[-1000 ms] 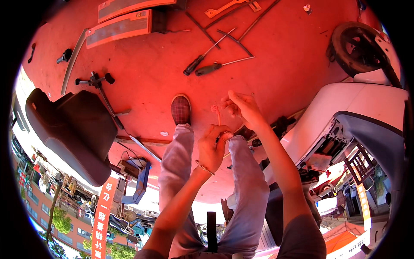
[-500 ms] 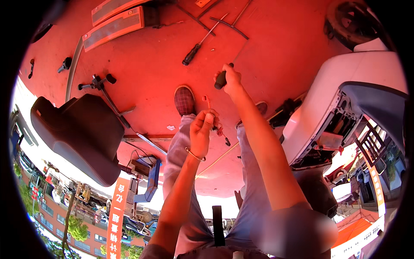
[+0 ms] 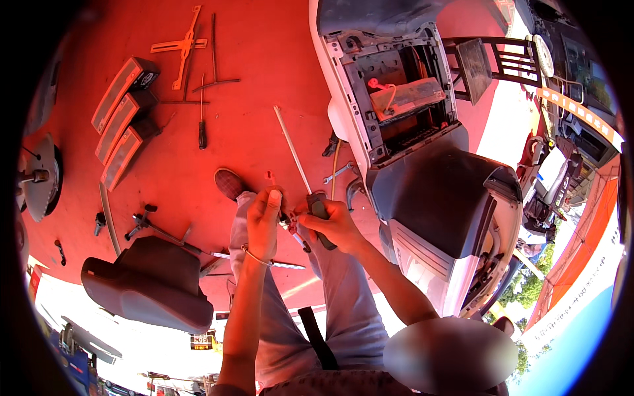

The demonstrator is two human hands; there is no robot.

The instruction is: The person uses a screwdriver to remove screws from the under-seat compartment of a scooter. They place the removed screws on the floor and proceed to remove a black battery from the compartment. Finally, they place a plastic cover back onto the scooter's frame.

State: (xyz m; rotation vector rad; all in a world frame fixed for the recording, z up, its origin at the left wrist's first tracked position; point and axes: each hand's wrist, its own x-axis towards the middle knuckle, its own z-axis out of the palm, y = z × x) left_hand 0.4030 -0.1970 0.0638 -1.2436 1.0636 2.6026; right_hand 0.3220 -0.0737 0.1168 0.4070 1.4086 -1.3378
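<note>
My left hand [image 3: 263,228] is closed in a pinch in front of my knees. A short red electrical lead [image 3: 269,177] pokes out above its fingertips, with darker connector ends dangling below. In my right hand [image 3: 340,228] is a long screwdriver, its dark handle [image 3: 319,210] wrapped by the fingers. The pale shaft [image 3: 292,146] points away from me, up and slightly left. My right fingertips are close to the dangling connectors; whether they touch is unclear. To the right, a scooter body [image 3: 340,99] has an open compartment holding a boxy battery [image 3: 409,99] with a red connector.
A dark scooter seat [image 3: 148,284] lies at left beside a metal tool [image 3: 165,232]. Farther off are several long boxes [image 3: 125,122], another screwdriver [image 3: 202,135], T-handled wrenches [image 3: 214,82] and an orange cross-shaped bracket [image 3: 181,46]. A spanner [image 3: 339,173] lies near the scooter.
My view has turned right, bringing the scooter's open compartment nearer the middle. My right hand has come down and in with the screwdriver, close beside my left hand, which still pinches the lead.
</note>
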